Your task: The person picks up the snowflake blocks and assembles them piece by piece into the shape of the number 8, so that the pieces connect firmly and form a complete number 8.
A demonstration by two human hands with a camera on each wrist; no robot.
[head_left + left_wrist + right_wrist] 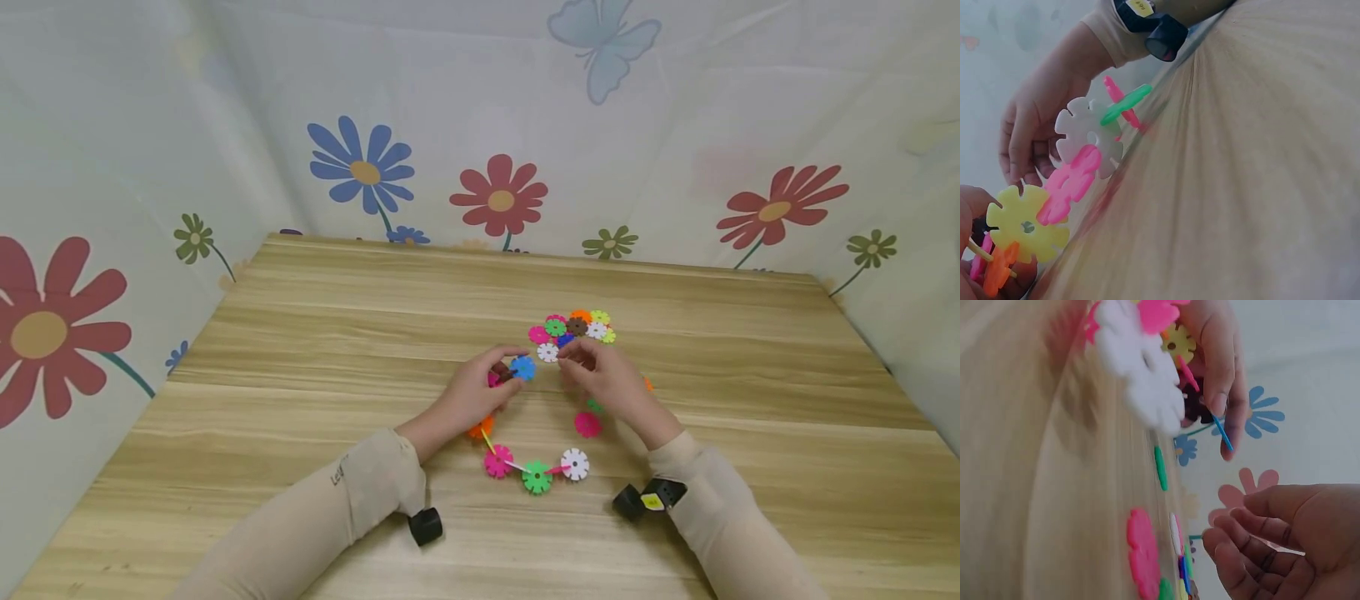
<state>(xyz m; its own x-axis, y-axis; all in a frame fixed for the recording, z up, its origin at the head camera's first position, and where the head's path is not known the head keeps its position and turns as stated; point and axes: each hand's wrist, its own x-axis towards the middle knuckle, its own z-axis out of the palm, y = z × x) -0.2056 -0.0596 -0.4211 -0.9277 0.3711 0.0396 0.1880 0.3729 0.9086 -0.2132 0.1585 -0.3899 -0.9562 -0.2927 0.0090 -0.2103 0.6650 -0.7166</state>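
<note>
Between the bent fingers and thumb of the left hand (480, 385) I see a chain of notched discs (528, 480) gripped near one end, a blue disc (522, 368) standing out at the fingertips and a dark brown disc (1194, 403) tucked closer in. The rest curves down below that hand toward the wrists, ending in a white disc (575, 464). The right hand (611, 379) is across from it, fingers loosely bent with a gap to the thumb, holding nothing; just beyond its fingertips lie a loose white disc (548, 352) and a pile of discs (576, 327), while a loose pink disc (588, 424) rests on the tabletop (300, 350) below its palm. The pieces look like thin plastic: light, fairly stiff, perhaps a bit slick. The joints seem the weak spot, likely to twist or slip apart, so I'd pinch a disc flat across its faces, close to the slot being worked, leaving that notch uncovered.
</note>
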